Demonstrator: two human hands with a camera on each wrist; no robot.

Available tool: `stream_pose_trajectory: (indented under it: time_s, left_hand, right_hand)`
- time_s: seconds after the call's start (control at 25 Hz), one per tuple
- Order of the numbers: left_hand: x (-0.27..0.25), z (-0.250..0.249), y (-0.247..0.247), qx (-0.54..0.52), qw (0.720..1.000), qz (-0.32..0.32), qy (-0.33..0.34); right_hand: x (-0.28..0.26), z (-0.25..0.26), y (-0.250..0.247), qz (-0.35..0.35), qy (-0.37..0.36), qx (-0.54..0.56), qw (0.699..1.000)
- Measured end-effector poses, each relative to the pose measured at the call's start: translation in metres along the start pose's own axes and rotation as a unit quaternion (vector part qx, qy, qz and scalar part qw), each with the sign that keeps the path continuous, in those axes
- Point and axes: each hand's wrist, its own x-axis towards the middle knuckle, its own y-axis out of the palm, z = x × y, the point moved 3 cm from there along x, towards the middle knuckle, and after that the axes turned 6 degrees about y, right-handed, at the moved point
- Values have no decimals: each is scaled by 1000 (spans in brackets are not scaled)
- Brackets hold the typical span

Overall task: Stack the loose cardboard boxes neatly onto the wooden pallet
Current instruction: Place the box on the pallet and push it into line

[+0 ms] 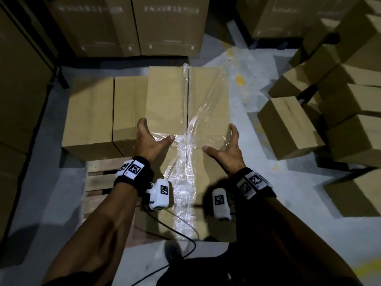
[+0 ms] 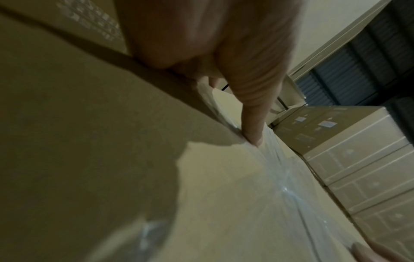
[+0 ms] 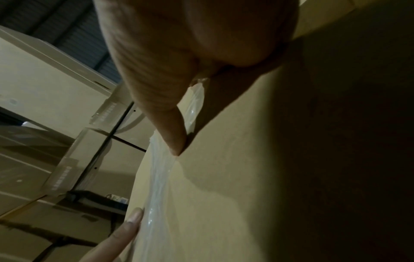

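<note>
Hands: your left hand [image 1: 147, 141] and right hand [image 1: 227, 147] clasp opposite sides of the taped box [image 1: 186, 112], fingers spread wide down its side faces, thumbs laid on the top panel.
Grip: each wrist view shows a thumb pressed on the top at the crinkled clear tape [image 1: 185, 145]; neither hand curls under the base that you can see.
Where the box is: it sits at the right end of a row, just beside two placed boxes [image 1: 103, 112]; whether its base already rests on the wooden pallet [image 1: 99, 182] cannot be told.
Step in hand: likely seating this box in line with the row.
Doing it well: keep pressure even on both sides, slide it left until its side wall meets the neighbour, and square its near edge with the others. Its far edge looks set further back than the row's, so draw it toward you if that holds true.
Watch for: loose tape film under your thumbs may slip; press on bare cardboard instead.
Loose stock: more cardboard boxes [image 1: 288, 129] lie tumbled on the floor [image 1: 243, 83] to your right, well apart from the pallet.
Containers and contents: every box in view is closed, so nothing inside can be seen.
Surroundings: tall cartons [image 1: 132, 25] stand behind the row.
</note>
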Motion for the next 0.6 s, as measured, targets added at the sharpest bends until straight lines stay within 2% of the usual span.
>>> stream_pose_trajectory:
  time_s: [0.2,0.44,0.6]
  left_hand:
    - [37,20,32,-14,999,27,-29]
    - [97,35,77,42,997,23,-59]
    - [146,50,109,53,994,11,-99]
  right_hand:
    - [64,-37,9,5,41,-13,999]
    - [154,-41,17,63,62,4,996]
    - [223,-50,27,77,53,10,996]
